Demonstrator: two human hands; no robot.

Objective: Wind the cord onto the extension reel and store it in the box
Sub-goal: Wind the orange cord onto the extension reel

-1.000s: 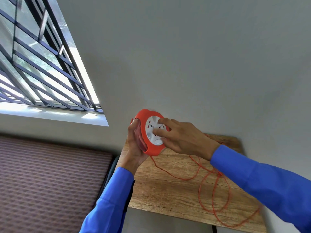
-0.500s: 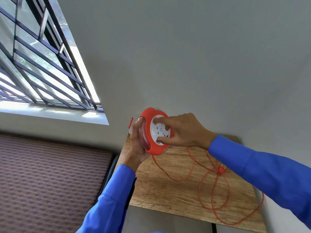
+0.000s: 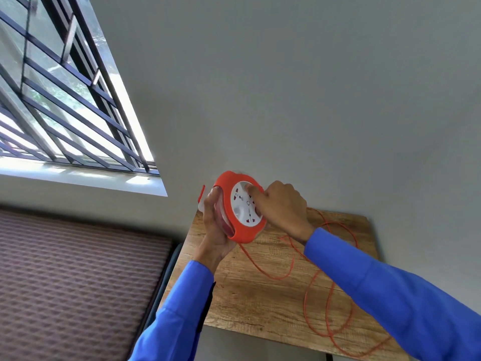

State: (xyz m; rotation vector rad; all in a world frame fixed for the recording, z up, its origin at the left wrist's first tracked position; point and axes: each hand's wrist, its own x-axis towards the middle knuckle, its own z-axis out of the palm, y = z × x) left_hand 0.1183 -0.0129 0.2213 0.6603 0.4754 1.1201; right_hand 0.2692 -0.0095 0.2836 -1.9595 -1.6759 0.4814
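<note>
Head view: left hand (image 3: 216, 225) grips extension reel (image 3: 235, 225) by its edge; right hand (image 3: 279, 207) fingers curl onto its white face; cord (image 3: 312, 290) lies looped on bench (image 3: 250, 303).

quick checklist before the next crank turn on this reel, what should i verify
1. Reel held firm: left hand wraps its edge, ok.
2. Right hand on the white face, fingers near the top: ok.
3. Cord feeds freely from the reel's underside to the table: ok.
4. Loose loops free of knots: they cross each other, cannot tell.
5. Cord clear of the right sleeve: passes behind it, cannot tell.
6. Box ready: none in view, cannot tell.
</note>
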